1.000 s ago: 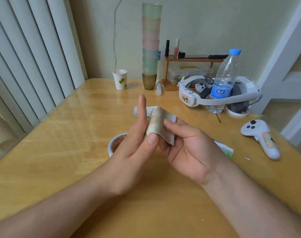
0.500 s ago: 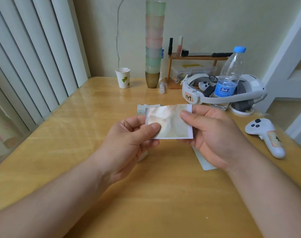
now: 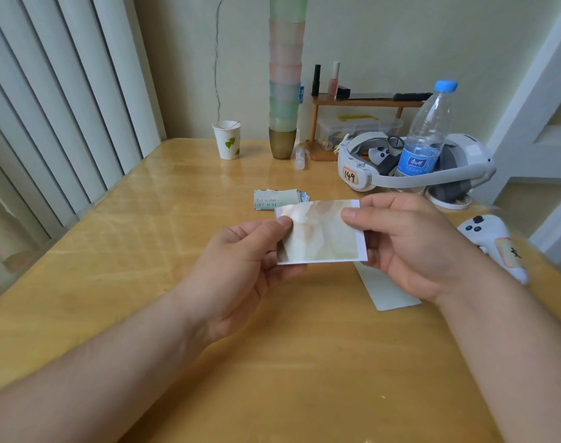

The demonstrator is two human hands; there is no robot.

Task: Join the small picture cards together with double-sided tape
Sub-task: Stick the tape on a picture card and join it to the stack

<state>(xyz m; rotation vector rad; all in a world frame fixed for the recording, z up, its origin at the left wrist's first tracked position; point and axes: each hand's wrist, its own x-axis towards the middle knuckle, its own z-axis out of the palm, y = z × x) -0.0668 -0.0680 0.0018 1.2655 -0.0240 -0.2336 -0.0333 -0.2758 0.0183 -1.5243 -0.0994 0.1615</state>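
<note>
A small picture card (image 3: 322,236) with a pale cream and green image and a white border is held flat above the wooden table (image 3: 145,251), face up. My left hand (image 3: 241,266) pinches its left edge between thumb and fingers. My right hand (image 3: 413,244) pinches its right edge, thumb on top. A small stack of more cards (image 3: 277,198) lies on the table just beyond. Under my right hand lies a pale sheet (image 3: 388,294), partly covered. The tape roll is hidden.
At the back stand a paper cup (image 3: 227,140), a tall stack of coloured cups (image 3: 284,91), a small wooden shelf (image 3: 365,102), a headset (image 3: 416,164) and a water bottle (image 3: 426,139). A white controller (image 3: 493,243) lies at the right. Vertical blinds line the left.
A second ago the card was bent and turned between my hands; it now lies flat and face up, pinched at both ends. My hands have moved slightly apart.
</note>
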